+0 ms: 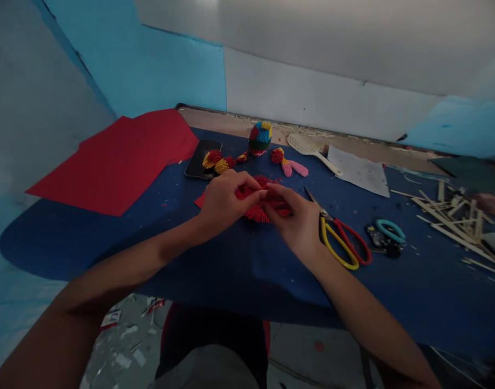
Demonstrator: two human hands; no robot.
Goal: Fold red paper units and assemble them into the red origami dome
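Note:
Over the middle of the blue table, my left hand (226,200) and my right hand (298,219) meet with their fingertips pinched together. Between them is a small piece of red paper, mostly hidden by the fingers. Right beneath lies a round, ridged red folded-paper piece (258,215), partly covered by both hands; whether the fingers also touch it I cannot tell. A bit of flat red paper (199,201) shows beside my left wrist. To the right of my right hand lie scissors (339,229) with one yellow and one red handle, blades slightly apart.
Behind my hands stand a multicoloured folded-paper ball (260,138) and red, yellow and pink paper pieces (290,165). A phone (198,158) and large red sheets (121,162) lie left. Rightward are a hairbrush (312,148), keys with a teal ring (390,231) and wooden sticks (458,216).

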